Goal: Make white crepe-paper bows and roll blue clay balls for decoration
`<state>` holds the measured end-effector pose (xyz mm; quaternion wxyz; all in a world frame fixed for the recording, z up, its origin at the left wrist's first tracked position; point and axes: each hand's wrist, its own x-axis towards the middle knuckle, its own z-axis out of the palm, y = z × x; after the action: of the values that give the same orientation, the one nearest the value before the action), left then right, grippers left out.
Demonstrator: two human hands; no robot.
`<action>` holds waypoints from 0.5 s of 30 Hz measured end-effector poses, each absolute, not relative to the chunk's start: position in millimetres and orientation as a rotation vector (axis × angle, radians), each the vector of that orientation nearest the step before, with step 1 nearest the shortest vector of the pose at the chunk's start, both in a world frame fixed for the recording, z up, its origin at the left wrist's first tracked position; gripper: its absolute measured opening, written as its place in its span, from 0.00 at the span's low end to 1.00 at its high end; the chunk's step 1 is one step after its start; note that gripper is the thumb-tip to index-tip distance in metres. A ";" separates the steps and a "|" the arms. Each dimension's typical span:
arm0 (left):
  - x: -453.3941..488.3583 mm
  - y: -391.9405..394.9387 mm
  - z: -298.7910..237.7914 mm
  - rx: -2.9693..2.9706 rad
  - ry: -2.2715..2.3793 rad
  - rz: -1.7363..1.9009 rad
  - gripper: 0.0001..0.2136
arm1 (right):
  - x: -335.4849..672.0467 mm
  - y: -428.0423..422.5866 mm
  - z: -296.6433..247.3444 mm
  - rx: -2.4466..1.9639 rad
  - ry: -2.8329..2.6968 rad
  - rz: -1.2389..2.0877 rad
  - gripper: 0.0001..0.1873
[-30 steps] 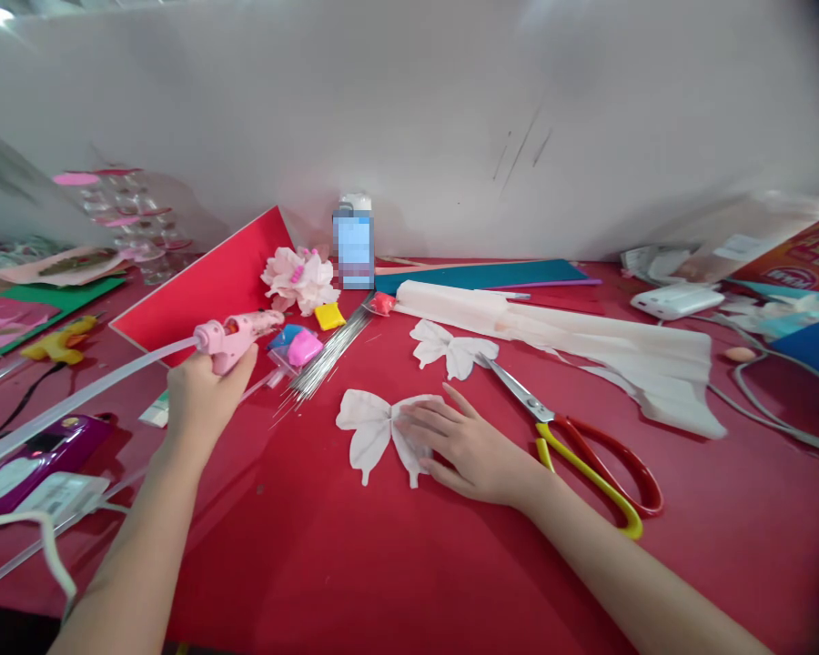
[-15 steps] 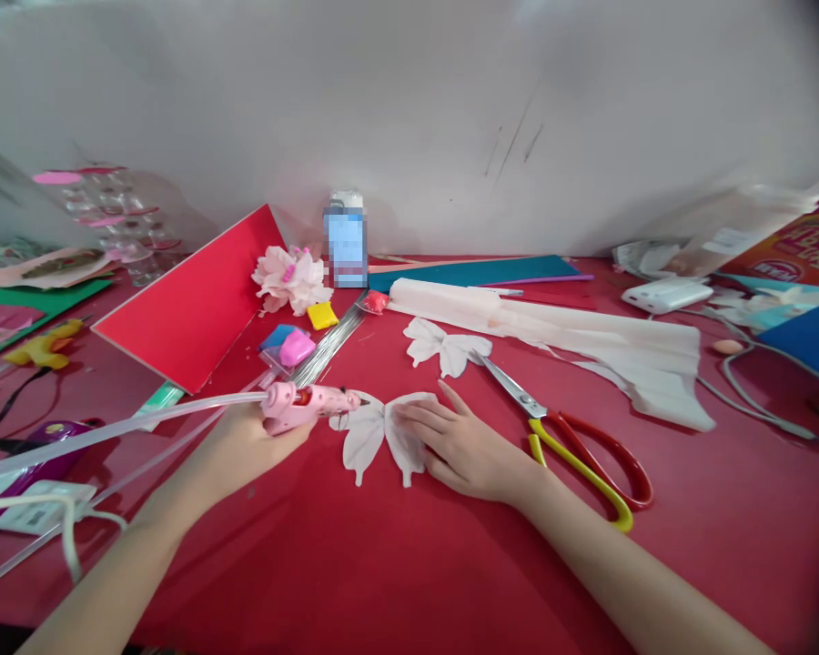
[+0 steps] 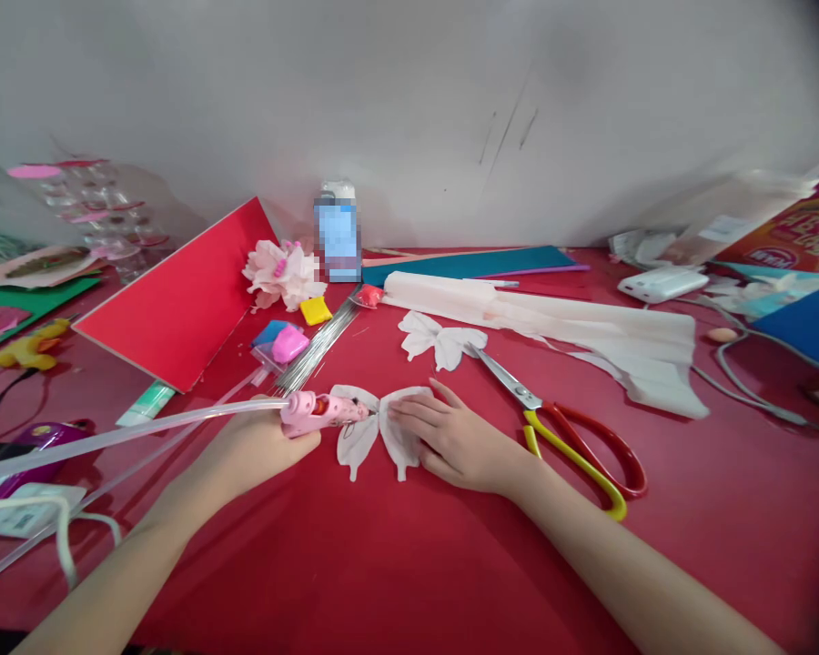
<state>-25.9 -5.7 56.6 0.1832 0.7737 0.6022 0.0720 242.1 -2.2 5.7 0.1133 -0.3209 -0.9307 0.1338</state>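
Note:
My left hand (image 3: 256,446) is closed around a pink glue gun (image 3: 318,411) with a long clear glue stick (image 3: 129,435) trailing out to the left. Its nozzle rests over the middle of a white butterfly-shaped paper cutout (image 3: 372,435) lying on the red table (image 3: 409,564). My right hand (image 3: 457,441) lies flat with fingers spread on the cutout's right wing. A second white cutout (image 3: 440,338) lies just beyond.
Red-and-yellow scissors (image 3: 566,432) lie right of my hand. Folded white crepe paper (image 3: 573,323), thin wires (image 3: 314,350), a pink paper flower (image 3: 279,271), a red sheet (image 3: 177,296), a bottle (image 3: 338,232), and cables (image 3: 751,382) crowd the back. Another glue gun (image 3: 31,346) sits far left.
My left hand brought the glue gun down from the upper left to the cutout's centre. My right hand stayed pressed on the right wing.

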 end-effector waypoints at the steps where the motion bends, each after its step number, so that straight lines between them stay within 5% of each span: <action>1: -25.1 -5.8 57.1 2.196 1.703 0.196 0.13 | 242.0 -2.2 5.5 -0.945 -2.729 0.394 0.23; 15: -23.8 3.1 54.6 2.289 1.632 0.128 0.12 | 241.6 -2.6 5.6 -0.950 -2.713 0.404 0.23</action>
<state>-23.8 3.1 54.6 0.1630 0.8024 0.5723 0.0450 241.6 -2.6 5.6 0.1192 -0.3248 -0.9280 0.1381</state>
